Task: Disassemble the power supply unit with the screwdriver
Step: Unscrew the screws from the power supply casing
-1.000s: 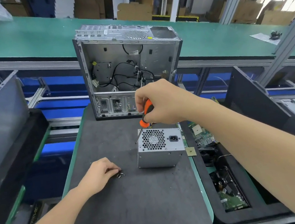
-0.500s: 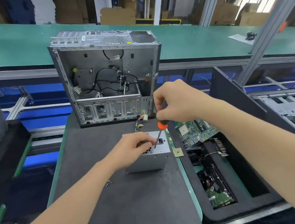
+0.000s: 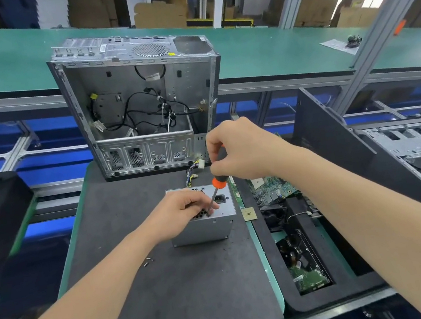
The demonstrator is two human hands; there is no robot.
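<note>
The grey metal power supply unit [image 3: 208,230] stands on the dark mat, its vented face with the socket turned up. My left hand [image 3: 181,212] rests on that top face, covering most of the fan grille, fingertips pinched around the screwdriver's shaft near the tip. My right hand [image 3: 240,149] grips the black and orange handle of the screwdriver [image 3: 217,185] from above. The shaft slants down to the left, with its tip on the top face by my left fingers. A bundle of coloured wires [image 3: 192,174] leaves the unit's far side.
An open, emptied computer case [image 3: 139,101] stands upright just behind the unit. Loose screws [image 3: 147,261] lie on the mat [image 3: 167,287] to the left. A black foam tray [image 3: 294,299] on the right holds circuit boards [image 3: 270,191] and a drive. A small chip [image 3: 248,213] lies beside the unit.
My left hand left the screws on the mat and came onto the unit's top. The right hand brought the screwdriver from the unit's left edge down onto the top face.
</note>
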